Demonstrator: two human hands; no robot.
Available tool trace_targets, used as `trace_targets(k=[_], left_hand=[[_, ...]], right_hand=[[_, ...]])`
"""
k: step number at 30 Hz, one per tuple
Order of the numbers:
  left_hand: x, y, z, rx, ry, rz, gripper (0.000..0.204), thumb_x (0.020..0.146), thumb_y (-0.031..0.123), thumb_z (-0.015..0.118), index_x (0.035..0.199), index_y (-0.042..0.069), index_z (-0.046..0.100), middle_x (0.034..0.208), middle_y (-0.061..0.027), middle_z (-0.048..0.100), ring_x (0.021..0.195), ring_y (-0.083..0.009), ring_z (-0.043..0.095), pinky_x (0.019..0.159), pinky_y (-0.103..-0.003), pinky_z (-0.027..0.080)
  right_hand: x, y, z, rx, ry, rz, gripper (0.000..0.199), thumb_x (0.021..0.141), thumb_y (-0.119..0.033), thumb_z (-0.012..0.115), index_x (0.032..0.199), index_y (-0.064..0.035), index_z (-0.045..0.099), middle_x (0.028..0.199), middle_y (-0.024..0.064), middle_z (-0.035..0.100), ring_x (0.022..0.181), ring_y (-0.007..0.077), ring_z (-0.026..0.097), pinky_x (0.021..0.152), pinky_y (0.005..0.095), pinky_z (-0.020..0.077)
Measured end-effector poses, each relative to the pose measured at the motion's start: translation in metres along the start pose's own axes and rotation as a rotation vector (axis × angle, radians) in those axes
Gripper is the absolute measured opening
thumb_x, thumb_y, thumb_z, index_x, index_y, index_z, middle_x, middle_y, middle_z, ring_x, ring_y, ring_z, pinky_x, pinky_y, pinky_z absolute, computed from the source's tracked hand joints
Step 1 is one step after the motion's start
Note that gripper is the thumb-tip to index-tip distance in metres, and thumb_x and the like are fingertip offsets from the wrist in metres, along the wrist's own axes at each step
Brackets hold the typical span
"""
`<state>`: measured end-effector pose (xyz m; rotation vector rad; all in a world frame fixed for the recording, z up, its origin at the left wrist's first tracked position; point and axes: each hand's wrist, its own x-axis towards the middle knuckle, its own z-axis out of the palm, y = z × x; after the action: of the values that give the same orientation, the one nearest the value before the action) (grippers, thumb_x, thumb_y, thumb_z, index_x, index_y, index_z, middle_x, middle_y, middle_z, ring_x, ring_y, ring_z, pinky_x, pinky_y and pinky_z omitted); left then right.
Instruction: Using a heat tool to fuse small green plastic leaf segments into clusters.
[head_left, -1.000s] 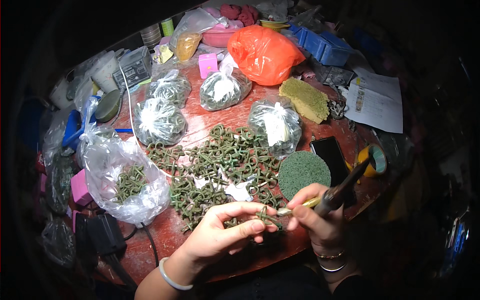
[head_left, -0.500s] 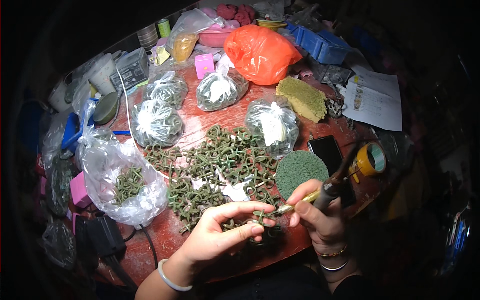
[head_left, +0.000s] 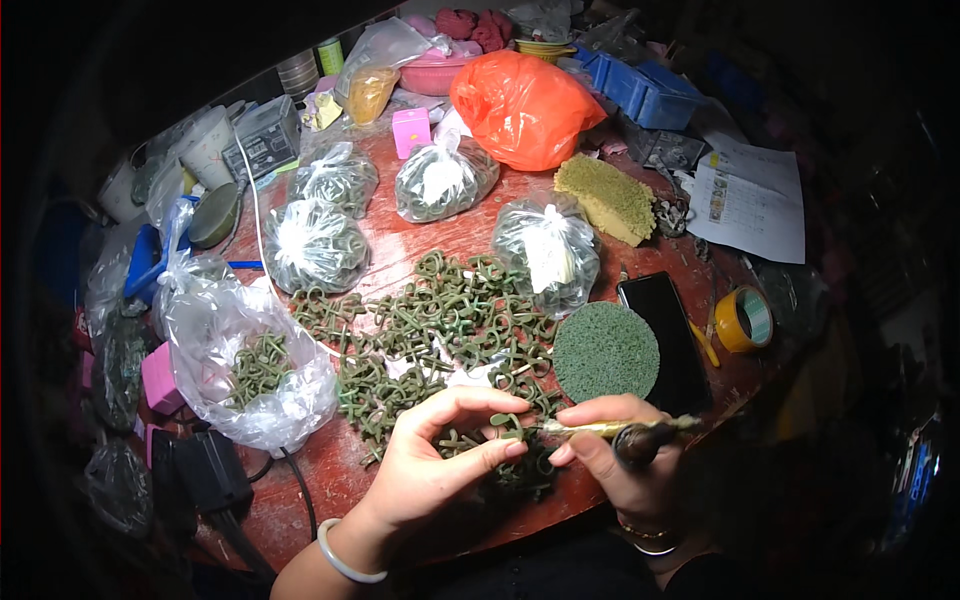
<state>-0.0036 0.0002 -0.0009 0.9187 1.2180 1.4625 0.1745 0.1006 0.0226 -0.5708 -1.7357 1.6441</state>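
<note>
My left hand (head_left: 420, 465) pinches a small green ring-like piece (head_left: 507, 425) between thumb and fingers. In my right hand (head_left: 625, 480) is a pen-like tool (head_left: 600, 428) with a brassy shaft, a dark part beside the grip and a thin tip. That tip meets or nearly meets the green piece; I cannot tell which. Under and beyond my hands spreads a pile of similar green pieces (head_left: 430, 310). A round green textured pad (head_left: 606, 352) lies just past my right hand.
Several tied clear bags (head_left: 316, 247) of green pieces stand behind the pile. An open plastic bag (head_left: 305, 400) sits at the left. To the right are a black phone (head_left: 660, 320), a yellow tape roll (head_left: 743, 318) and a yellow sponge (head_left: 605, 200). An orange-red bag (head_left: 525, 110) stands at the back.
My right hand has lowered and tilted the tool from steep to nearly level, its back end swinging down to the right. The green piece has turned slightly in my left fingers.
</note>
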Motion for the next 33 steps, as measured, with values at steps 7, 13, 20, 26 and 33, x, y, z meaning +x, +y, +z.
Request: trace_targets(k=[7,13,20,26,33], left_hand=[[-0.001,-0.003,0.002,-0.053,0.033,0.02,0.029,0.079,0.002,0.071,0.108,0.002,0.065,0.105,-0.0053,0.062,0.091,-0.0108,0.06,0.082,-0.026,0.049],[-0.002,0.0,0.004,0.062,0.034,0.096,0.026,0.08,0.001,0.071,0.105,0.002,0.066,0.102,-0.0073,0.065,0.091,-0.012,0.061,0.082,-0.026,0.049],[-0.001,-0.002,0.005,0.066,0.042,0.078,0.027,0.079,0.002,0.072,0.105,0.001,0.065,0.102,-0.0074,0.065,0.091,-0.0126,0.061,0.082,-0.027,0.049],[0.001,-0.006,0.002,-0.001,0.044,0.092,0.027,0.079,0.002,0.072,0.105,0.001,0.065,0.103,-0.0081,0.065,0.092,-0.0126,0.062,0.083,-0.027,0.05],[0.001,-0.003,0.004,-0.02,0.035,0.068,0.028,0.079,0.0,0.071,0.106,0.0,0.064,0.105,-0.0091,0.065,0.092,-0.0127,0.062,0.083,-0.027,0.05]], right_hand=[[-0.001,0.006,-0.003,-0.119,0.005,-0.112,0.017,0.087,0.003,0.061,0.103,0.007,0.058,0.094,0.0134,0.065,0.076,0.0153,0.067,0.069,0.0259,0.0538],[-0.005,-0.006,0.008,0.007,-0.003,0.019,0.015,0.091,0.002,0.056,0.105,0.0067,0.053,0.094,0.013,0.062,0.073,0.0134,0.066,0.067,0.0247,0.0538],[-0.01,0.004,0.015,0.054,0.005,0.009,0.015,0.092,0.0,0.055,0.105,0.0068,0.053,0.088,0.011,0.062,0.073,0.0134,0.065,0.065,0.025,0.0524],[-0.001,-0.002,0.007,-0.068,0.139,-0.042,0.015,0.091,0.0,0.056,0.105,0.0059,0.054,0.085,0.0104,0.063,0.075,0.0126,0.065,0.063,0.0242,0.0537],[-0.002,-0.005,0.008,-0.147,0.087,-0.029,0.015,0.091,0.001,0.056,0.104,0.0067,0.055,0.093,0.0112,0.06,0.069,0.0129,0.065,0.066,0.0242,0.0516]])
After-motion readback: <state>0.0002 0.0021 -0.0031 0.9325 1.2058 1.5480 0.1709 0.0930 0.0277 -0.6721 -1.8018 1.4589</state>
